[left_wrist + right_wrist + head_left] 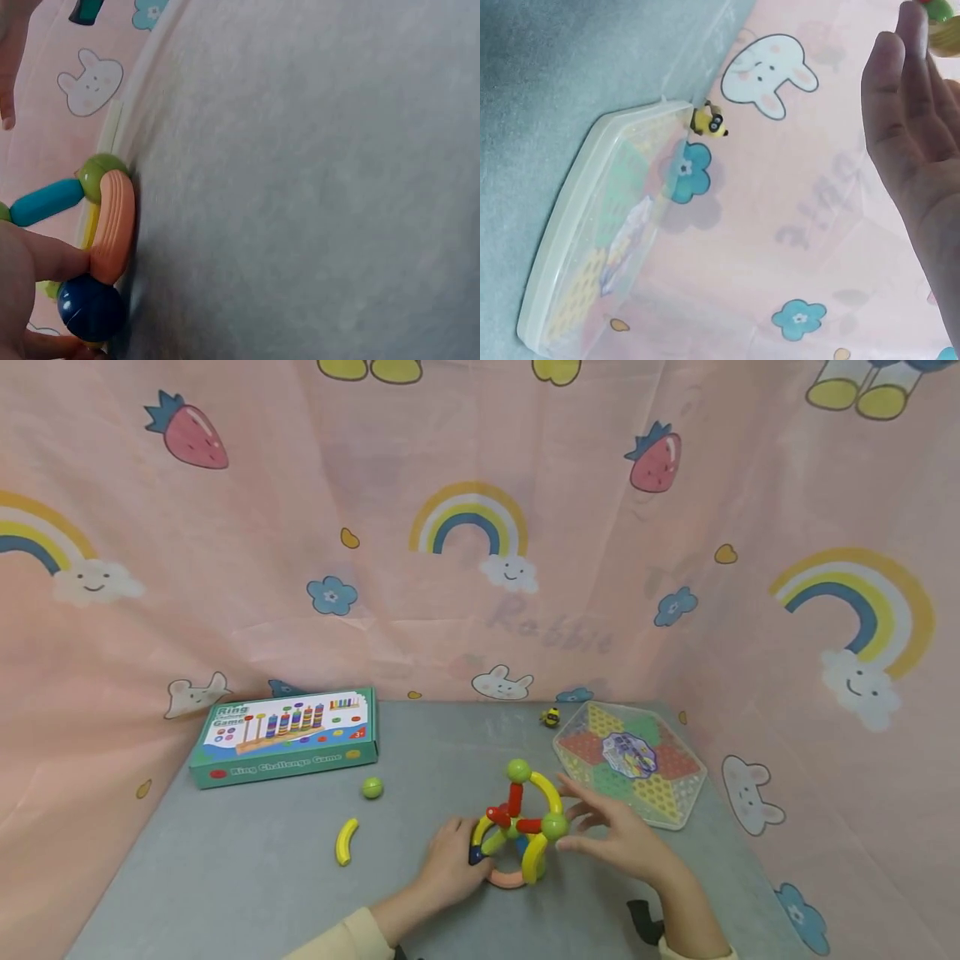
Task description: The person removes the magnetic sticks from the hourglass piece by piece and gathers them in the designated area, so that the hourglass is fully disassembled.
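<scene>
A toy built of magnetic rods and balls (507, 881) stands on the table in front of the person, with red, yellow, green and pink-orange rods. The left hand (452, 864) grips its lower left side around a dark blue ball (93, 308). In the left wrist view the thumb lies against the pink-orange rod (114, 225) beside that ball. At the toy's right, the right hand (618, 831) holds its fingers spread and loosely bent near a green ball (554, 825). Nothing shows in its grasp. The right wrist view has this hand (922, 127) at its right edge.
A loose yellow curved rod (346, 842) and a green ball (372, 787) lie left of the toy. Behind them sits a green ring game box (300, 766). A hexagonal clear-lidded board case (667, 789) and a small bee figure (551, 717) are at the back right, before a pink curtain (465, 635).
</scene>
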Motion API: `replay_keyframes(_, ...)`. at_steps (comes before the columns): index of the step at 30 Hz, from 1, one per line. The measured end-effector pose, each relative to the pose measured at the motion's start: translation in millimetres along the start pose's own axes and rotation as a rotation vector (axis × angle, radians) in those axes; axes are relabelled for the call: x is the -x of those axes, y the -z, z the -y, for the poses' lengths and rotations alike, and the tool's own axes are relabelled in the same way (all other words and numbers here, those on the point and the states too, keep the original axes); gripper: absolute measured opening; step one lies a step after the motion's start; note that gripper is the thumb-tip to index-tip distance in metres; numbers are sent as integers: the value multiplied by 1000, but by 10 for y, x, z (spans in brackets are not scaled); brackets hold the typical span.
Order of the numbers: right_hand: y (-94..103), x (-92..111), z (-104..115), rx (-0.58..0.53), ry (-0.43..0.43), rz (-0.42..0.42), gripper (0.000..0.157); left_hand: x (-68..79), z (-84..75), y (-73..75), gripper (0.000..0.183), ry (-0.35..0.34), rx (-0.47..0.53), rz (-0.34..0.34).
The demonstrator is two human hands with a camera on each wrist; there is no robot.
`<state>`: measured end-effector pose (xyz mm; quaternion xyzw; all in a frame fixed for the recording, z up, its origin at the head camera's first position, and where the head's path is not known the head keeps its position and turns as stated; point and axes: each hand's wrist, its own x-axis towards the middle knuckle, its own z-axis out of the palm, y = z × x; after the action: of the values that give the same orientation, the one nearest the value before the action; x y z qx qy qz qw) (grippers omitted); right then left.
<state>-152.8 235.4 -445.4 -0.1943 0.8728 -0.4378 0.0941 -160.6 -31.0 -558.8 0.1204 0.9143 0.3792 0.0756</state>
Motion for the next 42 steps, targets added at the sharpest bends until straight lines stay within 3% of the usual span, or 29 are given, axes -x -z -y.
replay_keyframes(9,-97,-44,-19,-28,45,-17,101,-130,81,39,47,-124,26,-10)
replay_keyframes(15,-135,-61,-16,-51,25,-23,105,-262,213,57,44,-189,55,72)
replay_keyframes(18,-142,-72,-4,-50,2,-41,106,-274,236,151,48,-211,90,112)
replay_keyframes(19,-142,-72,3,-50,-3,-44,106,-267,231,191,47,-223,103,93)
replay_keyframes(21,-145,-70,7,-52,2,-47,107,-242,189,292,40,-250,165,-9)
replay_keyframes(25,-151,-65,6,-60,-3,-45,106,-159,31,500,17,-396,324,-320)
replay_keyframes(26,-153,-63,5,-60,-3,-46,106,-136,-18,551,14,-440,357,-371)
replay_keyframes(28,-154,-61,2,-55,-8,-48,106,-88,-116,634,14,-518,372,-406)
replay_keyframes(31,-155,-59,2,-46,-16,-55,106,-36,-264,721,17,-581,331,-333)
replay_keyframes(38,-168,-77,2,-41,21,-60,103,32,-526,790,29,-571,312,94)
replay_keyframes(42,-170,-77,1,-50,8,-57,105,47,-601,764,28,-562,241,160)
